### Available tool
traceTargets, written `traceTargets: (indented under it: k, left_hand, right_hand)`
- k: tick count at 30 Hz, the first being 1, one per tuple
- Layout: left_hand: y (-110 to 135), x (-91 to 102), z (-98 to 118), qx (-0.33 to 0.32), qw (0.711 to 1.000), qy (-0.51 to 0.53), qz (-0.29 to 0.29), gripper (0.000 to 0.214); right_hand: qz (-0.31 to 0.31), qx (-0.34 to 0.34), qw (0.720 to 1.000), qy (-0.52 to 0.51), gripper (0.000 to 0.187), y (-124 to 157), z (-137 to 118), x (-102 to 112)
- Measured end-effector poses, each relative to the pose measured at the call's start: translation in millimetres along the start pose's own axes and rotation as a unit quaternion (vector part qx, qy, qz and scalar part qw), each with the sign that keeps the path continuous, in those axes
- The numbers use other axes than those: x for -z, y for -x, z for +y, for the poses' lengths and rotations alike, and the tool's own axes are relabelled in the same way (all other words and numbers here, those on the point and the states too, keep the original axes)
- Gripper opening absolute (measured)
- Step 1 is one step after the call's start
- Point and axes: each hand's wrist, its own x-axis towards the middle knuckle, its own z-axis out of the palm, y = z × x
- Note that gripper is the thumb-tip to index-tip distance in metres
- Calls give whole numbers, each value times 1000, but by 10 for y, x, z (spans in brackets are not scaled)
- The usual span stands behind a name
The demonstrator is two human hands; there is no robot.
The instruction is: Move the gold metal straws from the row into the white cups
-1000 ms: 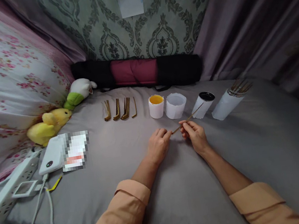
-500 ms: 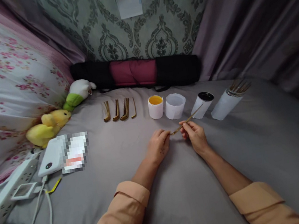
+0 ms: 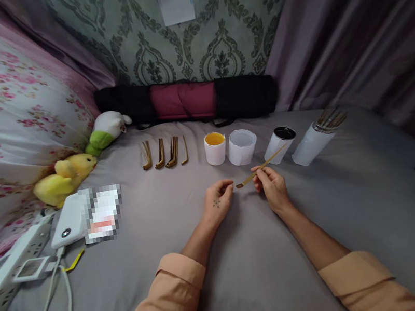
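My right hand [image 3: 271, 187] pinches a thin golden-brown stick with a short bent, scoop-like end [image 3: 252, 174]. Its long handle slants up to the right, passing in front of a white container with a dark open top [image 3: 276, 149]. Just left of the bent end, my left hand [image 3: 218, 201] is loosely curled, thumb and forefinger slightly apart, touching nothing. Beyond it, several similar bent sticks lie in small groups [image 3: 170, 153], with a single stick [image 3: 185, 151] beside them. A white cylinder [image 3: 310, 147] on the right holds several more sticks.
Two white cups stand behind my hands, one with a yellow inside [image 3: 215, 154], the other all white [image 3: 242, 152]. At left are a power bank [image 3: 70, 219], cables, a power strip [image 3: 1, 298] and plush toys [image 3: 65, 180]. A black-and-maroon roll bag [image 3: 183, 101] lies against the wall.
My left fingers have come off the stick's bent end, leaving a small gap. The stick stays in my right hand, its bent end now in plain sight.
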Motion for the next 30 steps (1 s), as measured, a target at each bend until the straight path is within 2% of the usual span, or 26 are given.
traceTargets:
  k: [4,14,24,30]
  left_hand:
    - [23,-29,87,81,992,98,-20,23]
    - [60,-55,144,183,943,269,-67,23]
    - [94,-111,129,221,892,365,-152,20]
    - [101,-125,134,242,875,386,-166,18]
  right_hand:
    - [5,8,1000,7,27,-1,-6,4]
    - [19,41,998,40,25,13,-26,8]
    - [15,77,993,83,24,37,-29,21]
    - [9,88,991,101,24,34,-9,26]
